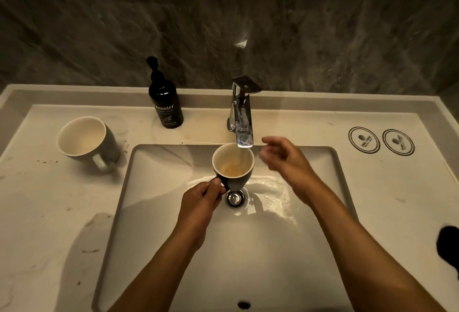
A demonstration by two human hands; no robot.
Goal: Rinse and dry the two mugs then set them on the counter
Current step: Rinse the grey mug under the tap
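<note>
My left hand (202, 200) grips the handle of a dark mug (232, 165) with a cream inside, held upright over the sink (159, 187) under the chrome tap (241, 118). Water runs from the spout into this mug, and brownish water swirls at its bottom. My right hand (283, 156) hovers just right of the mug and below the spout, fingers loosely curled, holding nothing. A second dark mug (87, 141) stands on the counter (49, 212) at the left, handle toward me, empty.
A black hand wash pump bottle (165, 103) stands behind the sink, left of the tap. Two round printed coasters (381, 141) lie on the counter at the right. The chrome drain plug (236, 198) sits below the held mug. A dark object (449, 244) shows at the right edge.
</note>
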